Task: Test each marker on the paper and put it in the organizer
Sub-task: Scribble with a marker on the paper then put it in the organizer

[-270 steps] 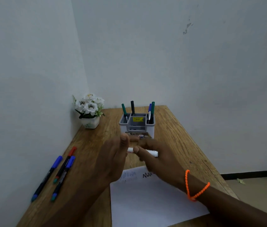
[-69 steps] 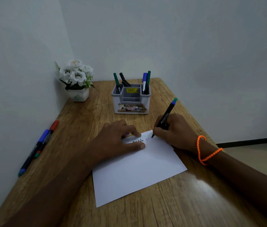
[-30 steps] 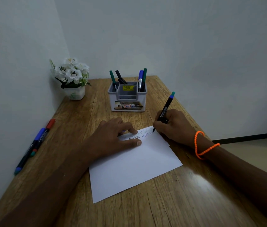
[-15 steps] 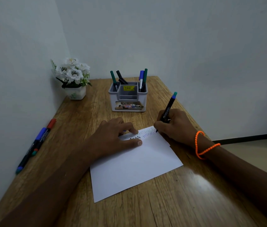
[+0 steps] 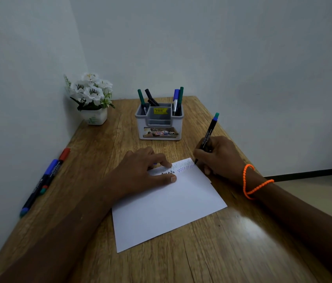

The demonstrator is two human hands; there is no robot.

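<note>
Two hands work over one sheet of white paper [image 5: 167, 209] on a wooden counter [image 5: 222, 252] set into a corner between two pale walls. The right hand [image 5: 220, 158] pinches a black marker [image 5: 207, 137] with a blue-and-green end, tilted away from the person, its tip touching the paper's far right corner where blue zigzag scribbles run. The left hand [image 5: 140, 172] lies flat on the paper's far left part – fingers relaxed and spread, holding the sheet down beside darker scribbles. An orange cord bracelet [image 5: 251, 183] circles the right wrist.

Beyond the paper stands one grey plastic organizer [image 5: 159, 127], boxy with rounded corners, a yellow price sticker inside and a printed label on its front. Four markers [image 5: 141, 100] stand in it – two in the left compartment, one green-capped and one black, and two in the right, one blue and one green.

Along the counter's left edge, against the wall, lie two more markers [image 5: 46, 180] side by side: one with a blue cap, one with a red cap.

In the far left corner sits one small white pot [image 5: 94, 117] of white artificial flowers.

The counter's grain runs lengthwise and its near right surface shows a glossy glare. Bare wood lies between paper and organizer, and across the near side. The right edge drops to a pale floor.
</note>
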